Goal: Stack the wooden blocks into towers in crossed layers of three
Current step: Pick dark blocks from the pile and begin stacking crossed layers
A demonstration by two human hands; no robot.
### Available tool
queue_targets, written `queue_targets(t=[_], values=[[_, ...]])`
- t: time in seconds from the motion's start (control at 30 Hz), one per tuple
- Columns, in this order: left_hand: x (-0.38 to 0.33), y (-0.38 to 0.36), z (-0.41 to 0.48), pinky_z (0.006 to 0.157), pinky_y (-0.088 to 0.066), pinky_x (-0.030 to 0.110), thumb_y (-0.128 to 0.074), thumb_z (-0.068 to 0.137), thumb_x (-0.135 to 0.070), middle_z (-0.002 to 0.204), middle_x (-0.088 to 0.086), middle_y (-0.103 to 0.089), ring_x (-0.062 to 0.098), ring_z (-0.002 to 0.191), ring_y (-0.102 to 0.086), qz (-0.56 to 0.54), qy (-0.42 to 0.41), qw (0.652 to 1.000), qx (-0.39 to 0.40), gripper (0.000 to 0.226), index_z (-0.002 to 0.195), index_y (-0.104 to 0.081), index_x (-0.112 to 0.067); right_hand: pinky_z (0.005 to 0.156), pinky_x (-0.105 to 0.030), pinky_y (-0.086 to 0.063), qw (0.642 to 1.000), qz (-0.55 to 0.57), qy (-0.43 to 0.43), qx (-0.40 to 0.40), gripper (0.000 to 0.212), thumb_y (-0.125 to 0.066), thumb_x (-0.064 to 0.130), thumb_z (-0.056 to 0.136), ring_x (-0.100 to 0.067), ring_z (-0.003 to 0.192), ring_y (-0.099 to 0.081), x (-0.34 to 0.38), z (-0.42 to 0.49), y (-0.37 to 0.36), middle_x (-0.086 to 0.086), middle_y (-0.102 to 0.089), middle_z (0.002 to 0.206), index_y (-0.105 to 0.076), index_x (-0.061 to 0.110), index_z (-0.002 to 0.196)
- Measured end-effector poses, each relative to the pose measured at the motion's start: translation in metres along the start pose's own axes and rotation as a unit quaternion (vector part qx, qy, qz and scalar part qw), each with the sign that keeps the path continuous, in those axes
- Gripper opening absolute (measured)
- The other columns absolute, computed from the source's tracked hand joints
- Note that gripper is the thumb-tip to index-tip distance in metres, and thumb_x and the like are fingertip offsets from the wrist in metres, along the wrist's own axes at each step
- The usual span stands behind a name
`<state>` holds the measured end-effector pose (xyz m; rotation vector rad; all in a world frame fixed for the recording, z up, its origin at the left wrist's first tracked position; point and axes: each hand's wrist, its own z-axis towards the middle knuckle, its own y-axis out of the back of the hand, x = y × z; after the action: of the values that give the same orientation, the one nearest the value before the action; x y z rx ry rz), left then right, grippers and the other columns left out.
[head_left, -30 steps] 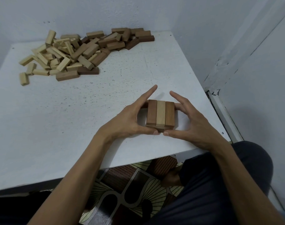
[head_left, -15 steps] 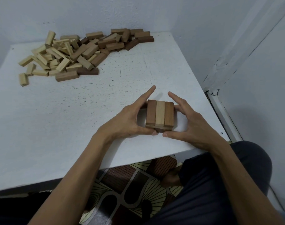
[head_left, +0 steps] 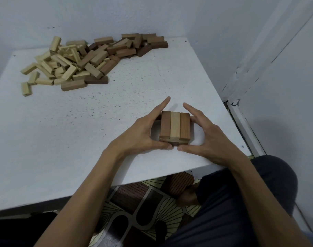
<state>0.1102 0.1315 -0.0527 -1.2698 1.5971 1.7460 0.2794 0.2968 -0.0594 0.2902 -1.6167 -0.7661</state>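
Tower: we see a short stack of brown and pale wooden blocks (head_left: 175, 128) standing towards the near right corner of the white speckled table (head_left: 80, 131). Its top three lie side by side, brown, pale, brown, over a layer turned crosswise.
Left hand: we find the left hand (head_left: 143, 134) laid against the stack's left side, fingers straight, thumb tip touching the near bottom edge.
Right hand: the right hand (head_left: 209, 138) flanks the right side likewise, fingers straight, its thumb tip almost meeting the other thumb.
Loose blocks: we count no number, but a scattered heap of pale and brown wooden blocks (head_left: 91, 57) lies far left, well apart from the stack.
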Motion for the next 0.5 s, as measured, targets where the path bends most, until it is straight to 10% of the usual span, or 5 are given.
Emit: queue_targets(t=[0.23, 0.5], values=[[-0.009, 0.004, -0.014, 0.112, -0.027, 0.02, -0.065, 0.076, -0.066, 0.157, -0.015, -0.032, -0.004, 0.141, -0.031, -0.085, 0.01, 0.994, -0.062, 0.102, 0.155, -0.003, -0.047, 0.117, -0.03, -0.024, 0.992, 0.093, -0.051, -0.074, 0.101, -0.06, 0.076, 0.075, 0.003, 0.145, -0.023, 0.019, -0.013, -0.006, 0.021, -0.022, 0.16, -0.008, 0.044, 0.155], [-0.035, -0.047, -0.01, 0.124, -0.016, 0.035, -0.023, 0.088, -0.071, 0.155, -0.02, -0.035, -0.006, 0.141, -0.03, -0.328, 0.107, 0.897, -0.275, 0.071, 0.151, -0.029, -0.039, 0.124, -0.041, -0.013, 0.896, 0.342, -0.158, -0.236, 0.074, -0.025, 0.089, 0.078, 0.009, 0.143, -0.022, 0.048, -0.012, -0.052, 0.03, -0.03, 0.154, -0.026, 0.056, 0.144]])
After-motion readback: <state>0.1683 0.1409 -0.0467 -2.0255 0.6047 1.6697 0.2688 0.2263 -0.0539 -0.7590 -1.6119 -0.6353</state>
